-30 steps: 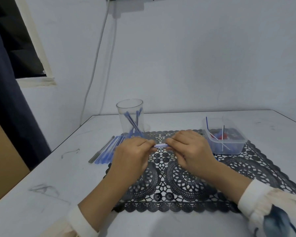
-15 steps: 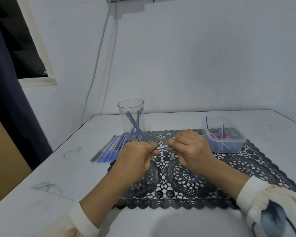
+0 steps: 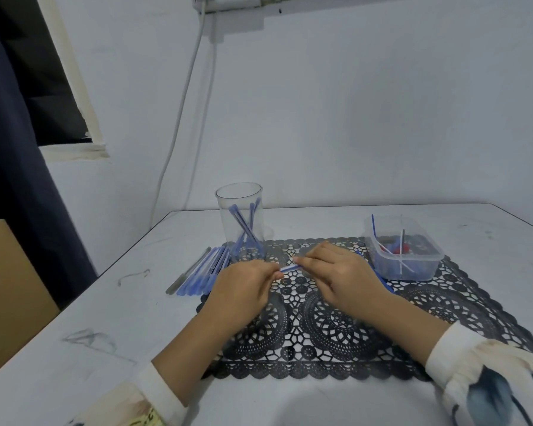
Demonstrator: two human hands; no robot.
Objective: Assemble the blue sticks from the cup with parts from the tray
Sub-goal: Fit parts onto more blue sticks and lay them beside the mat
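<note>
My left hand [image 3: 243, 290] and my right hand [image 3: 339, 273] meet over the black lace mat [image 3: 336, 336], and between their fingertips they pinch one blue stick [image 3: 289, 267], of which only a short middle piece shows. Behind my left hand stands a clear cup [image 3: 240, 222] with several blue sticks leaning inside. A clear plastic tray [image 3: 403, 250] of small blue, red and white parts sits at the back right of the mat. A row of blue sticks [image 3: 202, 272] lies flat on the table left of the cup.
The white table [image 3: 74, 327] ends at its left edge near a brown box [image 3: 10, 290] and a dark curtain [image 3: 16, 167]. A white cable [image 3: 182, 112] hangs down the wall behind the cup. Another blue piece lies on the mat, partly behind my right wrist.
Both hands stay together on the same stick; they have shifted slightly, and the stick's visible piece tilts a little more up to the right.
</note>
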